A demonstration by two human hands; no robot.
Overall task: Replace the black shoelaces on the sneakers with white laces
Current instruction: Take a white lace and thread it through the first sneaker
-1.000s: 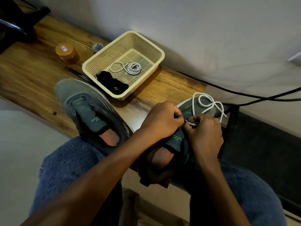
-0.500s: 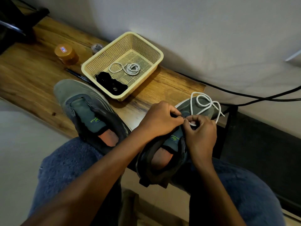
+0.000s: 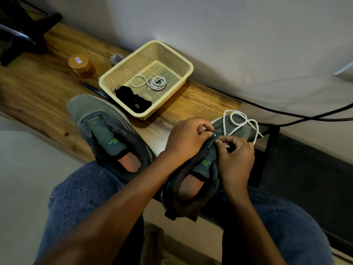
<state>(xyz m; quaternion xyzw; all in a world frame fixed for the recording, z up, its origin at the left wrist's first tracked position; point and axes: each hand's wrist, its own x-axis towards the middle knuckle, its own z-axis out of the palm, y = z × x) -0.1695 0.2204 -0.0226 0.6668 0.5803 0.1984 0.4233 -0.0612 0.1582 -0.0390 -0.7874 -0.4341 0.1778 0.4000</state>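
A basket (image 3: pixel 184 64) sits on the desk (image 3: pixel 28 92) against the wall; inside it, coiled laces (image 3: pixel 150 82) lie behind a dark bundle (image 3: pixel 133 100). Left of the basket stands a jar (image 3: pixel 82 66), with a pen (image 3: pixel 93 89) in front of it. One shoe (image 3: pixel 99 129) lies before the basket. To its right, a second shoe (image 3: pixel 202 169) rests at the desk's edge under both hands, left hand (image 3: pixel 187 140) and right hand (image 3: pixel 236 159), a lace (image 3: pixel 240 121) looped over its toe.
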